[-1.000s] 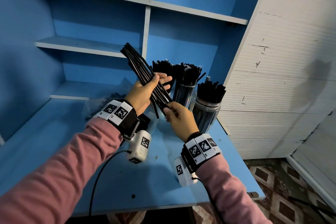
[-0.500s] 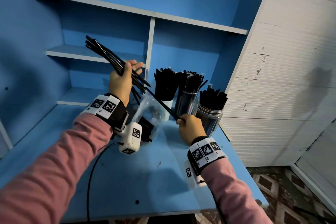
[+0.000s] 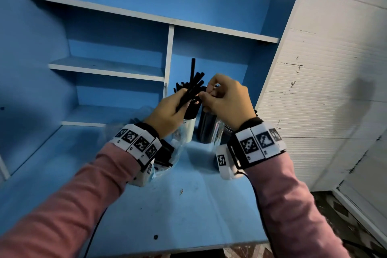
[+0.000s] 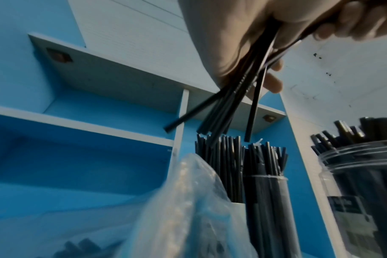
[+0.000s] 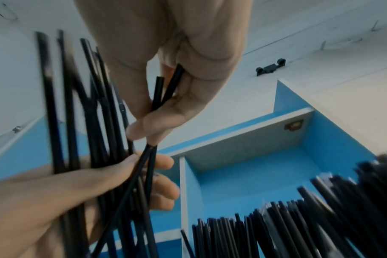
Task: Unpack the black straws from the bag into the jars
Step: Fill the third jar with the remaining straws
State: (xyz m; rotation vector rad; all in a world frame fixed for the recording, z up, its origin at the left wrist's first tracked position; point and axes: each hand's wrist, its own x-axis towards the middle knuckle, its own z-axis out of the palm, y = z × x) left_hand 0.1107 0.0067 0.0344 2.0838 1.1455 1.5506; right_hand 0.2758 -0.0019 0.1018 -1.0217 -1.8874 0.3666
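The black straws point(image 3: 191, 90) are held as a loose bundle above the jars point(image 3: 206, 130), gripped by the left hand point(image 3: 167, 113); two are pinched by the right hand point(image 3: 227, 100); they are judged light, slick, easily splayed, best taken mid-length; the bag point(image 4: 188, 200) is blurred, its contents hidden.

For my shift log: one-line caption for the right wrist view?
Right hand pinches two straws from the bundle gripped by the left hand, above straw-filled jars.
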